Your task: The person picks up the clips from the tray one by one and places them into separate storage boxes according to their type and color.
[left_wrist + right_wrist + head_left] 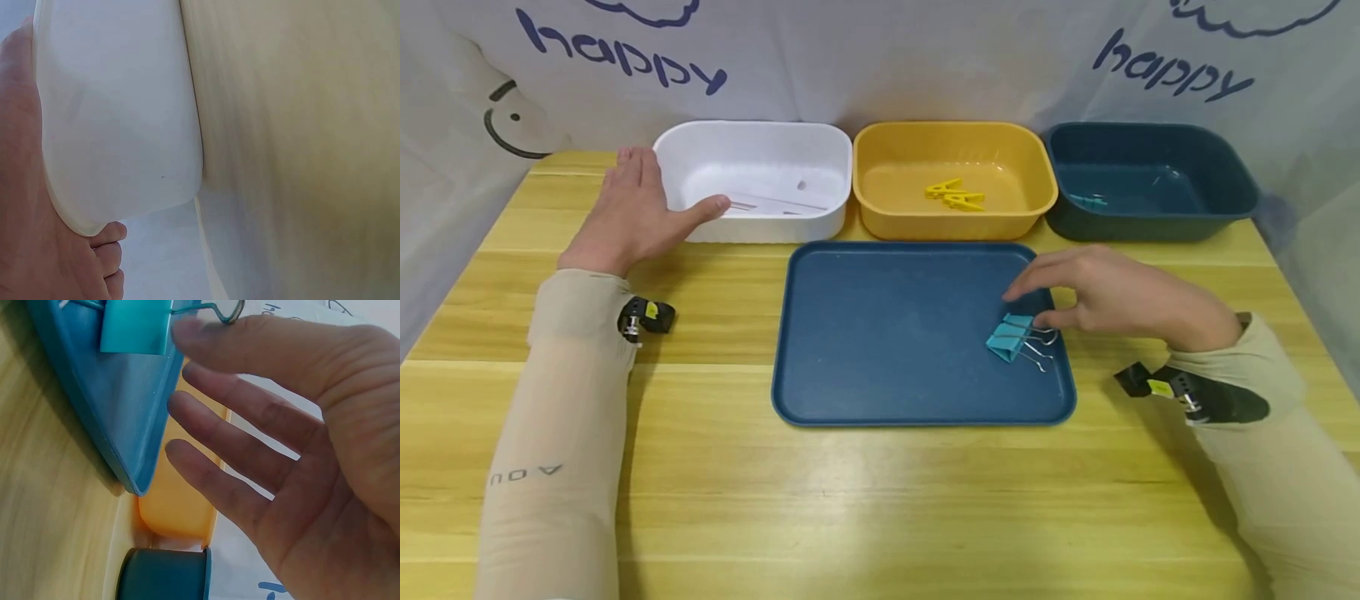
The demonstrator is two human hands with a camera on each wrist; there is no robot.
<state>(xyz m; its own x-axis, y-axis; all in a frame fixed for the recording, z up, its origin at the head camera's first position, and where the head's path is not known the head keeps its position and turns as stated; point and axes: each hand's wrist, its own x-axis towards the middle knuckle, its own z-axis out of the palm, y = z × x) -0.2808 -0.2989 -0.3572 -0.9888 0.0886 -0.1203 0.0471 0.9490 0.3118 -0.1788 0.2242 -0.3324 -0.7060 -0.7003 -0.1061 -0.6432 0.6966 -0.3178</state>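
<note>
Two teal binder clips (1006, 343) with silver wire handles lie close together on the right part of a blue tray (887, 333). Above them, my right hand (1101, 292) hovers with fingers apart, the thumb tip beside a wire handle; whether it touches is unclear. In the right wrist view, one clip (134, 328) shows past the thumb, and nothing is gripped. My left hand (632, 208) rests against the left end of a white bin (805, 227), fingers extended, thumb lying along its front rim. The left wrist view shows that bin's outer wall (125, 112) beside the hand.
Behind the tray, a yellow bin (951, 225) holds yellow clothespins (955, 196). To its right stands a dark teal bin (1150, 229) with small teal items inside. Thin flat pieces lie in the white bin. A white printed cloth (910, 58) hangs behind the wooden table (865, 508).
</note>
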